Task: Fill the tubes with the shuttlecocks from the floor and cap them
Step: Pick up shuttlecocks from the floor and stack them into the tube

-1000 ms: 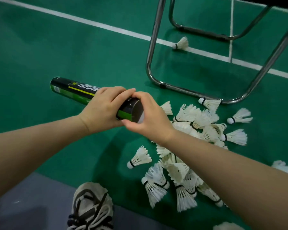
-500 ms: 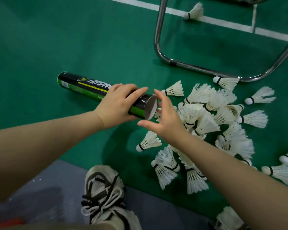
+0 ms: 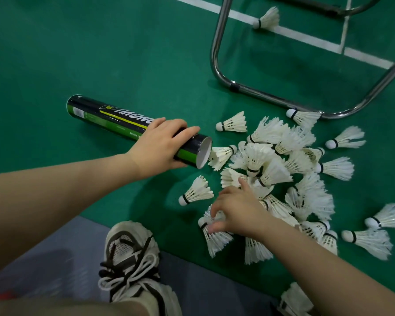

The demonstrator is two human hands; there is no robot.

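Observation:
A black and green shuttlecock tube [image 3: 105,118] lies tilted over the green floor, its open end [image 3: 203,154] facing right toward the pile. My left hand [image 3: 160,144] grips the tube near that open end. A pile of several white feather shuttlecocks [image 3: 281,160] lies on the floor to the right. My right hand [image 3: 237,209] is down at the pile's near-left edge, thumb and fingers closed around one shuttlecock [image 3: 214,238] that still lies on the floor. A single shuttlecock [image 3: 195,192] lies apart between both hands. No cap is in view.
A chrome tube chair frame [image 3: 255,90] stands on the floor behind the pile, with one stray shuttlecock [image 3: 268,19] on the white court line beyond it. My shoe [image 3: 132,254] rests on grey flooring at the green mat's near edge.
My right hand has left the tube's open end and dropped down to the near side of the pile, closing on a shuttlecock. The left hand keeps hold of the tube.

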